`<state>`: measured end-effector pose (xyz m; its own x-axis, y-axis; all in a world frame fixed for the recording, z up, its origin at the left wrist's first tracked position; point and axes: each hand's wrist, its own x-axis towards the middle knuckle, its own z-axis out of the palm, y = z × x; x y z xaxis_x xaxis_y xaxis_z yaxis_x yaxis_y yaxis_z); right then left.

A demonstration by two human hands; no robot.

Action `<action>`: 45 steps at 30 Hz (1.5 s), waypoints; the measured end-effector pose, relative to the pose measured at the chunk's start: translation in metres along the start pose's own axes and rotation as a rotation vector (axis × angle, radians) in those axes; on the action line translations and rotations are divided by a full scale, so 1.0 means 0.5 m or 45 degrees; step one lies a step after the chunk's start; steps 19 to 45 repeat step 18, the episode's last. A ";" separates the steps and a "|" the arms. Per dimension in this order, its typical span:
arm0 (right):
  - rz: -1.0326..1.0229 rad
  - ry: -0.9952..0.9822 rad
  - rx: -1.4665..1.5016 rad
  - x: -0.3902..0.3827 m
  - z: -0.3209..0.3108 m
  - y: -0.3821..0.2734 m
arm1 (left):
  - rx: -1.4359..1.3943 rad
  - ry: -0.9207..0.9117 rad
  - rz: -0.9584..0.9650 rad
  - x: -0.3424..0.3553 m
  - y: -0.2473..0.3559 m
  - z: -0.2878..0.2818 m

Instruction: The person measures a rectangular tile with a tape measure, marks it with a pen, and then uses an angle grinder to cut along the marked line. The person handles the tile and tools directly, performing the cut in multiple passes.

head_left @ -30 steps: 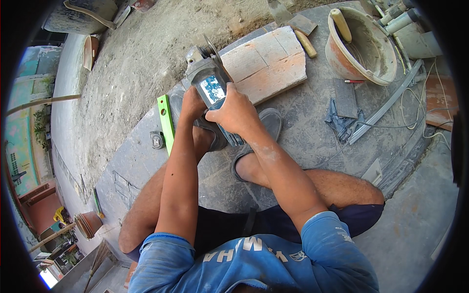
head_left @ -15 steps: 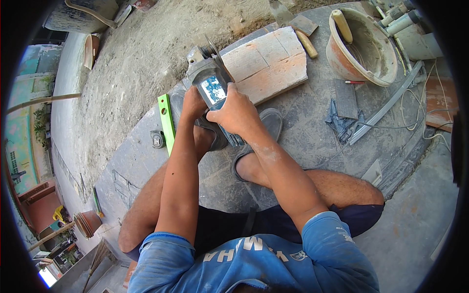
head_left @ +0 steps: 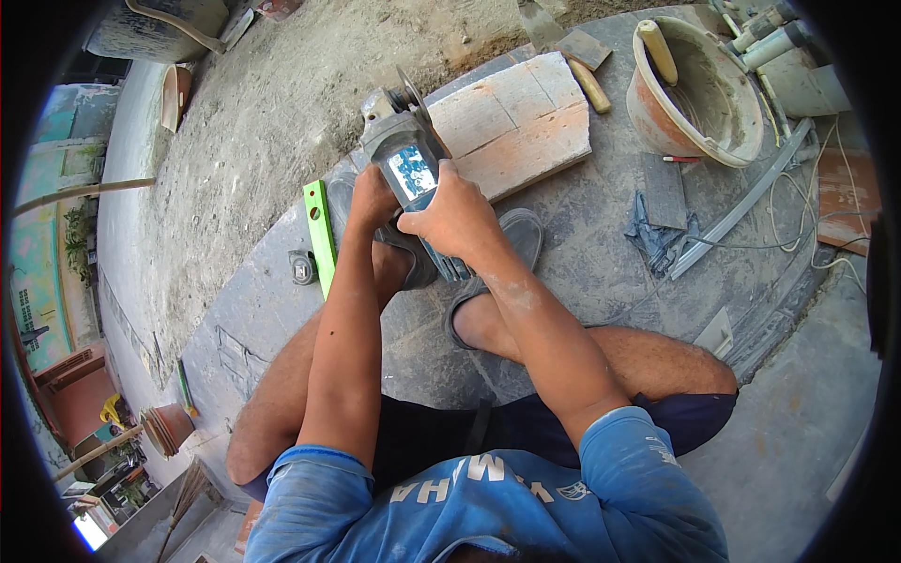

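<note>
Both of my hands are closed around an angle grinder (head_left: 402, 155), whose head points away from me. My left hand (head_left: 373, 199) wraps its left side, with the fingers partly hidden behind the body. My right hand (head_left: 453, 214) grips the right side, thumb laid across the housing. The thin cutting disc (head_left: 413, 97) stands on edge at the grinder's right, beside the left end of a pale block (head_left: 516, 117). Lines run across the block's top, and reddish dust lies on it. I cannot tell whether the disc touches the block.
A bucket (head_left: 648, 113) crusted with mortar stands at the right, a trowel handle (head_left: 660, 53) inside. Another wooden handle (head_left: 589, 86) lies behind the block. A green level (head_left: 320, 239) and a tape measure (head_left: 303, 267) lie left of my feet. Cords (head_left: 798, 211) and a metal strip (head_left: 741, 202) lie at right.
The grinder has shifted very slightly, its disc moving a little to the right. My hands keep the same grip, and the block stays where it was.
</note>
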<state>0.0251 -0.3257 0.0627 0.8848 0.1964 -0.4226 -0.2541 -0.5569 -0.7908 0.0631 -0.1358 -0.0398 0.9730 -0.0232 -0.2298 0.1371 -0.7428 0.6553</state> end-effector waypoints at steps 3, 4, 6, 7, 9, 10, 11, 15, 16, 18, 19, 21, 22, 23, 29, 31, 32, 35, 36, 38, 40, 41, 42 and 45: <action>0.006 -0.006 0.005 -0.004 -0.005 -0.001 | 0.002 0.000 0.018 0.001 -0.003 0.003; 0.010 -0.018 0.009 -0.004 -0.006 -0.001 | 0.012 0.005 0.032 0.001 -0.005 0.003; 0.005 -0.015 0.006 -0.004 -0.003 0.003 | 0.021 0.008 0.047 0.001 -0.007 0.002; 0.000 -0.012 0.004 -0.005 -0.003 0.004 | 0.016 0.001 0.047 0.001 -0.007 0.002; 0.004 -0.012 -0.004 -0.006 -0.002 0.003 | 0.012 -0.009 0.047 0.001 -0.006 0.002; 0.008 -0.012 -0.013 -0.007 -0.003 0.002 | 0.027 -0.012 0.053 0.001 -0.006 0.001; 0.009 -0.013 -0.012 -0.007 -0.003 0.002 | 0.042 -0.015 0.058 0.001 -0.006 0.001; 0.017 -0.027 -0.020 -0.007 -0.003 0.000 | 0.056 -0.022 0.055 0.002 -0.009 0.000; 0.015 -0.027 -0.022 -0.007 -0.003 0.002 | 0.053 -0.011 0.061 0.002 -0.009 0.001; 0.006 -0.026 -0.017 -0.005 -0.001 0.004 | 0.049 0.001 0.066 0.002 -0.009 0.002; 0.006 -0.026 -0.017 -0.005 -0.001 0.004 | 0.049 0.001 0.066 0.002 -0.009 0.002; 0.006 -0.026 -0.017 -0.005 -0.001 0.004 | 0.049 0.001 0.066 0.002 -0.009 0.002; 0.006 -0.026 -0.017 -0.005 -0.001 0.004 | 0.049 0.001 0.066 0.002 -0.009 0.002; 0.006 -0.026 -0.017 -0.005 -0.001 0.004 | 0.049 0.001 0.066 0.002 -0.009 0.002; 0.006 -0.026 -0.017 -0.005 -0.001 0.004 | 0.049 0.001 0.066 0.002 -0.009 0.002; 0.006 -0.026 -0.017 -0.005 -0.001 0.004 | 0.049 0.001 0.066 0.002 -0.009 0.002; 0.006 -0.026 -0.017 -0.005 -0.001 0.004 | 0.049 0.001 0.066 0.002 -0.009 0.002; 0.006 -0.026 -0.017 -0.005 -0.001 0.004 | 0.049 0.001 0.066 0.002 -0.009 0.002; 0.006 -0.026 -0.017 -0.005 -0.001 0.004 | 0.049 0.001 0.066 0.002 -0.009 0.002; 0.006 -0.026 -0.017 -0.005 -0.001 0.004 | 0.049 0.001 0.066 0.002 -0.009 0.002; 0.006 -0.026 -0.017 -0.005 -0.001 0.004 | 0.049 0.001 0.066 0.002 -0.009 0.002; 0.006 -0.026 -0.017 -0.005 -0.001 0.004 | 0.049 0.001 0.066 0.002 -0.009 0.002; 0.006 -0.026 -0.017 -0.005 -0.001 0.004 | 0.049 0.001 0.066 0.002 -0.009 0.002; 0.006 -0.026 -0.017 -0.005 -0.001 0.004 | 0.049 0.001 0.066 0.002 -0.009 0.002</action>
